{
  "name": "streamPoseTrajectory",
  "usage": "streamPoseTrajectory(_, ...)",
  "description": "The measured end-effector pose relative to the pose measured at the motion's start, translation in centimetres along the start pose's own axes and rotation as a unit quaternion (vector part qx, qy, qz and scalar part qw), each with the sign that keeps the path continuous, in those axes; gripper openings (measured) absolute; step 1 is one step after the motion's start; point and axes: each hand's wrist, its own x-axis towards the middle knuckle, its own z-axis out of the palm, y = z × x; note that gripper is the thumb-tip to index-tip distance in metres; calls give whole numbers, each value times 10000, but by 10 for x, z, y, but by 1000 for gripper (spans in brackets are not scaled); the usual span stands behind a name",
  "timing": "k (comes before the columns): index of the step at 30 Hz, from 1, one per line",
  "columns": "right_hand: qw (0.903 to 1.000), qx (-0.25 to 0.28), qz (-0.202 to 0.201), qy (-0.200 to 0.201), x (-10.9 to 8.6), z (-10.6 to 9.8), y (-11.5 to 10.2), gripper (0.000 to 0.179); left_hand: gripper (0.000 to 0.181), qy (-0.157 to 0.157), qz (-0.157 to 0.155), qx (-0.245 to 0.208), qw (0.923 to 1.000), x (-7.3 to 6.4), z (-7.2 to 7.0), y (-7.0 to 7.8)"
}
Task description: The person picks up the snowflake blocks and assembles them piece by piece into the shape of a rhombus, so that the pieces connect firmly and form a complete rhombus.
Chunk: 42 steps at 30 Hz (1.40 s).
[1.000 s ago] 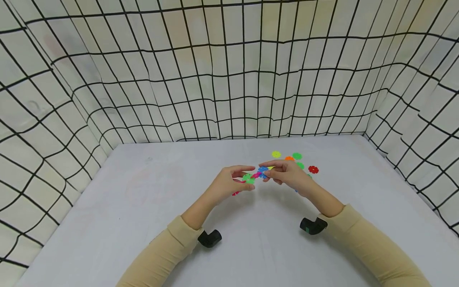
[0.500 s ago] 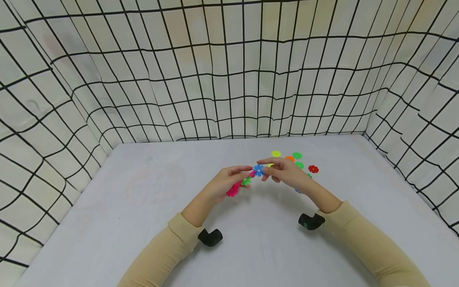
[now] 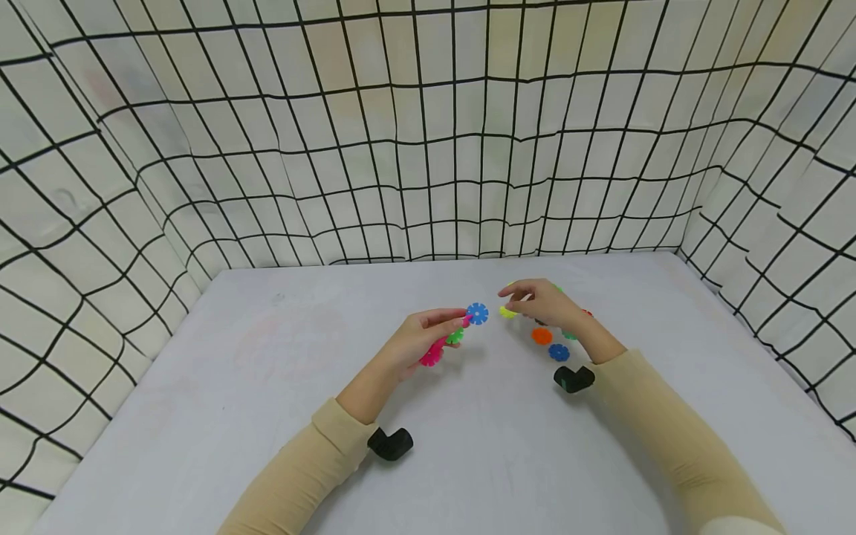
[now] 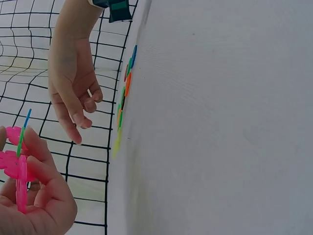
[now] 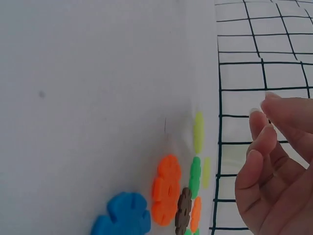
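Note:
My left hand (image 3: 420,342) pinches a joined chain of flower-shaped plastic discs. A blue disc (image 3: 477,313) sticks out at its far end, past the fingertips. Behind it come pink discs (image 4: 21,188) and a green disc (image 3: 455,336), partly covered by the fingers. My right hand (image 3: 545,302) hovers over loose discs on the table, fingers loosely bent and holding nothing in the right wrist view. Closest to its fingertips in the head view is a yellow disc (image 3: 507,312).
Below the right hand lie an orange disc (image 3: 542,336) and a loose blue disc (image 3: 559,353). A brown disc (image 5: 183,210) and a green one (image 5: 194,176) lie beside them. Black-grid netting (image 3: 455,163) surrounds the white table (image 3: 301,334) at the back and sides.
My right hand has let go of the blue disc and moved right and away, over the loose discs. The left hand keeps the chain, now turned so pink discs show below.

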Motion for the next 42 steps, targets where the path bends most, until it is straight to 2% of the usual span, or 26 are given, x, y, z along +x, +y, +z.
streamPoseTrajectory(8,9980,-525,251,-238,18,-3,14,32,42,34,-23,136,9999,0,0,0)
streamPoseTrajectory(12,9950,-704,561,-432,25,-1,18,36,42,63,1,182,9998,-1,0,0)
streamPoseTrajectory(24,9863,-989,1262,-388,30,5,9,35,42,56,117,210,9997,-1,0,-2)
streamPoseTrajectory(33,9907,-803,1076,-206,30,6,11,29,40,-15,260,75,9996,-1,1,0)
streamPoseTrajectory(38,9956,-412,843,11,27,2,12,21,41,-51,249,-57,9997,0,1,1)
streamPoseTrajectory(42,9971,189,683,277,25,-1,10,22,41,0,195,-85,9998,-1,1,3)
